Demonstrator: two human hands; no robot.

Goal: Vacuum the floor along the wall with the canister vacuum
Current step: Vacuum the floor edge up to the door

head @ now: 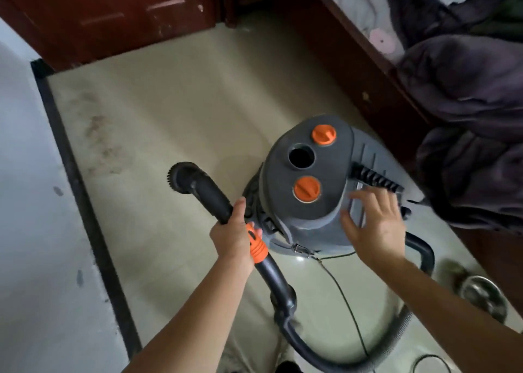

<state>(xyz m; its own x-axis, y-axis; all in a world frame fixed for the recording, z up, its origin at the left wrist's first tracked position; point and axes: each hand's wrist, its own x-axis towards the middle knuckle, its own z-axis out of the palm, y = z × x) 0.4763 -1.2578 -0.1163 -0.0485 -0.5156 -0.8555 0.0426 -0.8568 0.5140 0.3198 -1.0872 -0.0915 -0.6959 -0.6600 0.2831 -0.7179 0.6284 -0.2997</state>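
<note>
Left grip [232,239] clasped, right grip [373,225] spread open, empty. On the floor [169,112], nearer bed [353,61] than wall [22,174], stands the vacuum [308,180] under the right grip, likely to switch it on; the left holds the hose [212,194], brush [181,171] aimed wallward.

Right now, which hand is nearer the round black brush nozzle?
Left. The left hand grips the black wand just behind the round black brush nozzle; the right hand is spread over the grey canister vacuum, farther off.

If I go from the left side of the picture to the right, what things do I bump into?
White wall → black baseboard → brush nozzle → left hand → vacuum canister → right hand → metal bowl.
</note>
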